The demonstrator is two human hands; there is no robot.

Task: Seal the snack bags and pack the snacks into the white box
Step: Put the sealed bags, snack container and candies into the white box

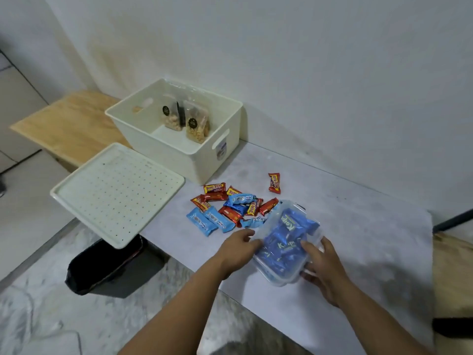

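Judging by the layout, the packing is partly done: two clear snack bags (185,119) of nuts already stand inside the white box (176,149) in the upper middle of the frame, and whether their tops are sealed is too small to tell. Its perforated lid (115,193) lies off, at centre left on the table (358,239). Left to pack are the loose red and blue wrapped bars (230,208) scattered at the centre, one red bar (274,183) lying apart to their right, and a clear tub (286,242) of blue packets.

That tub sits tilted at lower centre right, between both hands. The left hand (238,249) has its fingers (252,243) curled loosely against the tub's left edge. The right hand (323,270) wraps the near right corner, thumb over the rim and fingers underneath, clasping it. The tub looks ready to be carried to the box.
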